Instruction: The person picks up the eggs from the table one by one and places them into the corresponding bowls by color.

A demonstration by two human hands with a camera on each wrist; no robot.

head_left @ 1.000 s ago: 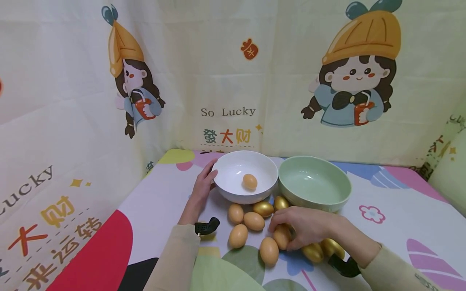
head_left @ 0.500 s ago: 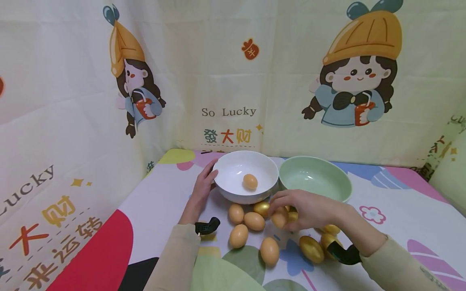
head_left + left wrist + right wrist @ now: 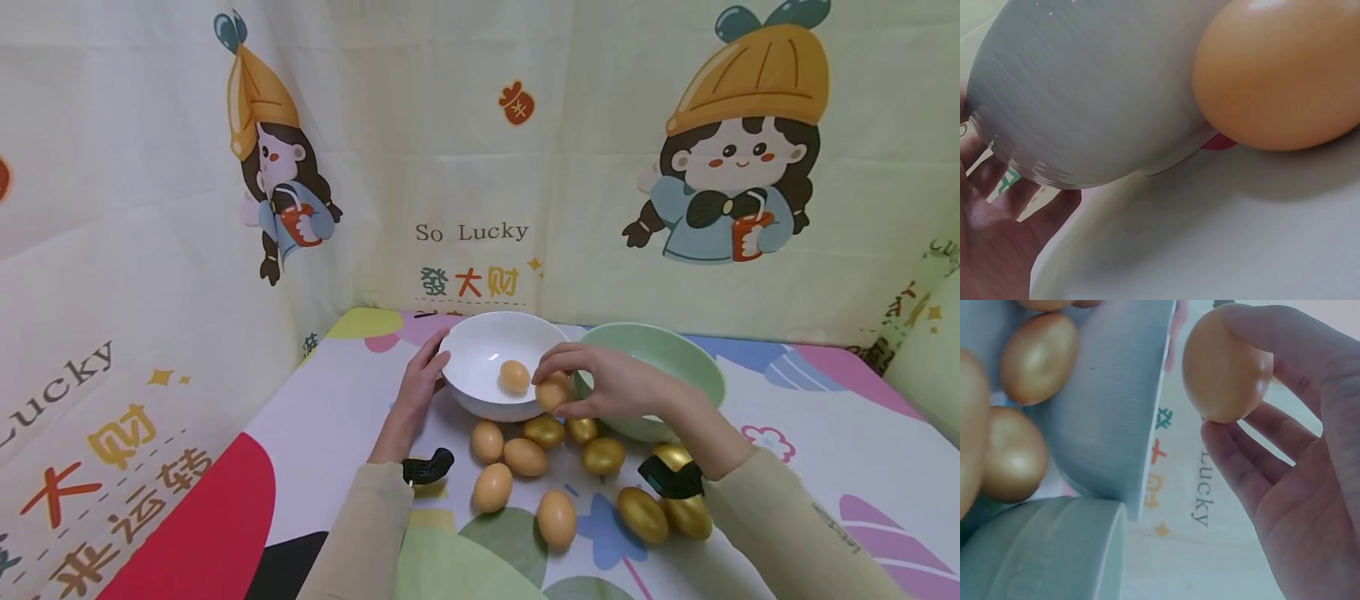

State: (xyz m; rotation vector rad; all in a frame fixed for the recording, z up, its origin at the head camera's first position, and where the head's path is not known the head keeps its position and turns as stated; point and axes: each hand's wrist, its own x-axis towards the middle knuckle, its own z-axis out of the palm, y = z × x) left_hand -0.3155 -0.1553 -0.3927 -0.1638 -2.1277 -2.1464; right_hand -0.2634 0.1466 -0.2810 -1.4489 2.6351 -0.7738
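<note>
My right hand [image 3: 611,382] pinches a brown egg [image 3: 553,392] between thumb and fingers, over the near right rim of the white bowl [image 3: 480,398]. In the right wrist view that egg [image 3: 1225,369] is held clear of the bowl's wall. Another brown egg [image 3: 514,377] lies inside the white bowl. My left hand [image 3: 420,379] rests against the bowl's left side, thumb near the rim; in the left wrist view its fingers touch the outer wall. Partly behind my right hand stands a green bowl [image 3: 660,346], and its inside is partly hidden.
In front of the white bowl lie several brown eggs [image 3: 525,457]. Several golden eggs lie on the patterned tablecloth [image 3: 315,442], one golden egg [image 3: 603,457] below the green bowl and another [image 3: 642,514] nearer me. A printed curtain [image 3: 570,167] hangs behind the table.
My right hand has picked a brown egg off the table and carried it up and left to the white bowl's rim. The left hand stays at the bowl.
</note>
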